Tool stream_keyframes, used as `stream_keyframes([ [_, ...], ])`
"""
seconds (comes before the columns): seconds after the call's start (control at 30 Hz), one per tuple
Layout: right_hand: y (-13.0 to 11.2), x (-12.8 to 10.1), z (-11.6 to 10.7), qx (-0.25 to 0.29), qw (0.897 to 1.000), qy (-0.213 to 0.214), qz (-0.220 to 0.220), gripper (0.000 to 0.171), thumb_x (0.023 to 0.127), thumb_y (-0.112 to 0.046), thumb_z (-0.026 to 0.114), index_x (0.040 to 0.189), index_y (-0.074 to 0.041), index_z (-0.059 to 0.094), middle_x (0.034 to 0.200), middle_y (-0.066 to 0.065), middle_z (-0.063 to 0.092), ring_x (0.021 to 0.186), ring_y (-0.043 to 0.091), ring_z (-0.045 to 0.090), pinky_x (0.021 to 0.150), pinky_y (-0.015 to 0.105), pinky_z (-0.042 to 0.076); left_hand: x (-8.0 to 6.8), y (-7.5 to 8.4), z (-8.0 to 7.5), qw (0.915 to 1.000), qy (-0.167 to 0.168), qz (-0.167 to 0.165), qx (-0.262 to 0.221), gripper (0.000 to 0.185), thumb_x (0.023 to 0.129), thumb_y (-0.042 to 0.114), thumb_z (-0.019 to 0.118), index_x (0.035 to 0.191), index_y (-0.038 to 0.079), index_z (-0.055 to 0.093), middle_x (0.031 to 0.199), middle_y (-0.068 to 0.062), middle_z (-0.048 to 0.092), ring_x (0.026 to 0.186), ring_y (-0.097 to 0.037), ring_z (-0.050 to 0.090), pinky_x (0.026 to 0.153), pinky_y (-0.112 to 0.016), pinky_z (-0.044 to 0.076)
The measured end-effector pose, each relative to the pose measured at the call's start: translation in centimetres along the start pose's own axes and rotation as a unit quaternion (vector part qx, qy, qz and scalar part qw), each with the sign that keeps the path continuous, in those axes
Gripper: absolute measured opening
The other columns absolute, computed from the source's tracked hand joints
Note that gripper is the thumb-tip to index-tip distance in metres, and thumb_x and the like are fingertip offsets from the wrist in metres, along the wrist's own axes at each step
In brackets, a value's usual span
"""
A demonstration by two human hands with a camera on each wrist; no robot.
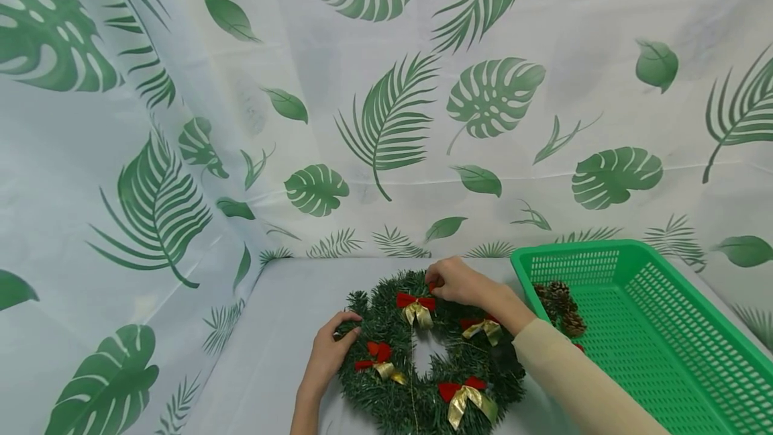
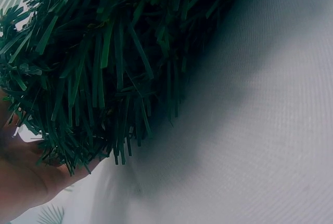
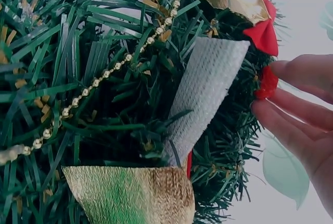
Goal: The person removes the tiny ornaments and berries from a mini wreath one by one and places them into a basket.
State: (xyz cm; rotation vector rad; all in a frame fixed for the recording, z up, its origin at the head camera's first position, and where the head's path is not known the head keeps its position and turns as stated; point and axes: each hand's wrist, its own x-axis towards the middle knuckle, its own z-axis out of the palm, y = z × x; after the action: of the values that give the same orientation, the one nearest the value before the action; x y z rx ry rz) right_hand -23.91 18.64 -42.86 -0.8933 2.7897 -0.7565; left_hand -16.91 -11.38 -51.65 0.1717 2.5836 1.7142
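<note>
A green artificial Christmas wreath lies flat on the white surface, decorated with several red-and-gold bows and a gold bead string. At its left edge, my left hand holds the rim, thumb and fingers curved about the greenery; the wreath's needles hide part of those fingers in the left wrist view. My right hand is at the top edge, pinching a small red ornament against the needles, right of the top bow. The ornament's exact kind is unclear.
A green plastic basket stands to the right, close by the wreath. Several brown pine cones lie in its left part, partly behind the right forearm. A white leaf-print cloth rises behind and on the left.
</note>
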Motion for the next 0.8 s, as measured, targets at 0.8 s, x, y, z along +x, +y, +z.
stream_keyframes([
  [0.8, -0.68, -0.24, -0.63, -0.019, 1.000, -0.012, 0.012, 0.015, 0.094, 0.005, 0.068, 0.107, 0.005, 0.075, 0.104, 0.019, 0.074, 0.093, 0.031, 0.071, 0.076, 0.031, 0.058, -0.19, 0.16, -0.20, 0.9998, -0.002, -0.009, -0.017, 0.023, 0.101, 0.024, 0.068, 0.122, 0.016, 0.069, 0.145, -0.014, 0.059, 0.125, -0.033, 0.060, 0.091, -0.044, 0.054],
])
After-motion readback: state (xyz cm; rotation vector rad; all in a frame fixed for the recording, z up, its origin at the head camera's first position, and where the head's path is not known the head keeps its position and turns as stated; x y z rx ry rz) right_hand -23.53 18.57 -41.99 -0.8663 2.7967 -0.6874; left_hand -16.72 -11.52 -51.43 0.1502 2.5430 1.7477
